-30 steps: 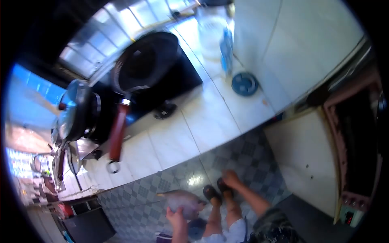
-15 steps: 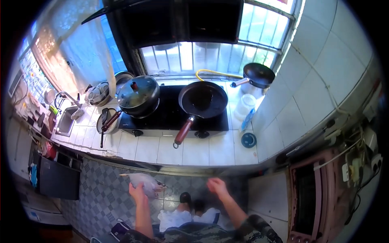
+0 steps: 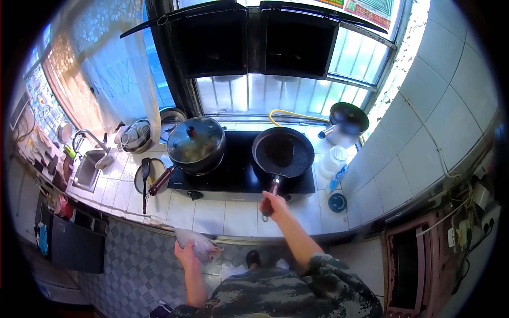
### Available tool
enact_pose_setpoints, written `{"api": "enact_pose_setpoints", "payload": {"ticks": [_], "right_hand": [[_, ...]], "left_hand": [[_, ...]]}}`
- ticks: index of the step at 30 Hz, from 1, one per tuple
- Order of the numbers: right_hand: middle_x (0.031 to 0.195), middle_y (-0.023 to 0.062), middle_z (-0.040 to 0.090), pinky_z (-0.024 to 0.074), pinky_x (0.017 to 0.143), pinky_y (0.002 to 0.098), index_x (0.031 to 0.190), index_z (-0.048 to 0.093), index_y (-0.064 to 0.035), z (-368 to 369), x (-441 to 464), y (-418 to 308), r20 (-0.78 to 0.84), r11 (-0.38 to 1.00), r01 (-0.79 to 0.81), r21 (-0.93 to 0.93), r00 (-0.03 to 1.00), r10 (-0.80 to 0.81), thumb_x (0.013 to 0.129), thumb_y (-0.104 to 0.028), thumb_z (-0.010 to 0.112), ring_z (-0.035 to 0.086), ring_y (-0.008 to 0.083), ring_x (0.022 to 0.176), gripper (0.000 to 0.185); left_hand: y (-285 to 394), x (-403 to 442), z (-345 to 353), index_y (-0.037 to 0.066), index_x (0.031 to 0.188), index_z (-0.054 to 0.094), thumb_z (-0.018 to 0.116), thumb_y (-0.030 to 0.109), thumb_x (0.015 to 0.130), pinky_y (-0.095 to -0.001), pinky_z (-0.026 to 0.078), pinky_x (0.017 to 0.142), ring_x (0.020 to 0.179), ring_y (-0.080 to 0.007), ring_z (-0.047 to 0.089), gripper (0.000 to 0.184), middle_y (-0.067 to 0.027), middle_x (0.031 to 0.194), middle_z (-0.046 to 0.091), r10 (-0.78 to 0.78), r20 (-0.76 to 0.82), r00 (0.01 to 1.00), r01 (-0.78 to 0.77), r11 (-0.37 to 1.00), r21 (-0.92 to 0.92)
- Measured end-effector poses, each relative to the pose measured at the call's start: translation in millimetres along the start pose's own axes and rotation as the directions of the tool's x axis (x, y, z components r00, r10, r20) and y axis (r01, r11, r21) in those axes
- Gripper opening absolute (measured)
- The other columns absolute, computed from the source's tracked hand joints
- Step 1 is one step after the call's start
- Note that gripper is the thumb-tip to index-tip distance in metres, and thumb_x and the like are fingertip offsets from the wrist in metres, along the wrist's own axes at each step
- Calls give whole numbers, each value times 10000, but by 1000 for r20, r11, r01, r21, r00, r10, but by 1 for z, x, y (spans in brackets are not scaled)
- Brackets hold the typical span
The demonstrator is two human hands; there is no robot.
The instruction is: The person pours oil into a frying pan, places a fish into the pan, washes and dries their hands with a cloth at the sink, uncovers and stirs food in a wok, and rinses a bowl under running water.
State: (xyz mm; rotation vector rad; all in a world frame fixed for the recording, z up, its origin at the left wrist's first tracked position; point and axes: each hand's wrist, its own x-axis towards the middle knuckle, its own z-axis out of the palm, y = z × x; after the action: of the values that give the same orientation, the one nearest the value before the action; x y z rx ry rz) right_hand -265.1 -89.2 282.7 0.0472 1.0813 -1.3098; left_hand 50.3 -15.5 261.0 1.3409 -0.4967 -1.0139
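My left hand (image 3: 186,254) grips a pale, bag-like bundle (image 3: 197,244) low before the counter (image 3: 241,218), elbow bent; it looks soft and perhaps slippery, so it would want a full, gentle palm hold. Further right, the frying pan (image 3: 286,153) sits on the stove (image 3: 237,159), probably stiff and front-heavy, best taken by its handle (image 3: 275,185), where my right hand (image 3: 275,204) wraps, arm reaching forward.

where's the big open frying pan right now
In the head view, the big open frying pan is on the right side of the black stove, right of the lidded pot, held by the right hand.
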Motion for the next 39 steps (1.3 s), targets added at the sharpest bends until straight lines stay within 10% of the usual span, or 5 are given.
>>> {"api": "enact_pose_setpoints", "payload": {"ticks": [11, 39], "right_hand": [[609, 61, 491, 452, 416, 279, 813, 455, -32, -83, -20, -69, 148, 936, 11, -352, 988, 44, 731, -30, 559, 504, 145, 457, 132], [578, 73, 477, 409, 361, 292, 840, 411, -64, -104, -23, -68, 249, 953, 2, -302, 965, 77, 672, 18, 551, 475, 162, 410, 233]], "left_hand": [[22, 27, 39, -39, 1038, 516, 575, -119, 630, -266, 460, 711, 800, -173, 569, 420, -83, 923, 583, -21, 139, 990, 19, 1000, 14], [26, 12, 76, -44, 1087, 507, 568, -129, 642, -274, 453, 746, 833, -185, 559, 457, -89, 966, 577, 22, 80, 997, -20, 1000, -23]]}}
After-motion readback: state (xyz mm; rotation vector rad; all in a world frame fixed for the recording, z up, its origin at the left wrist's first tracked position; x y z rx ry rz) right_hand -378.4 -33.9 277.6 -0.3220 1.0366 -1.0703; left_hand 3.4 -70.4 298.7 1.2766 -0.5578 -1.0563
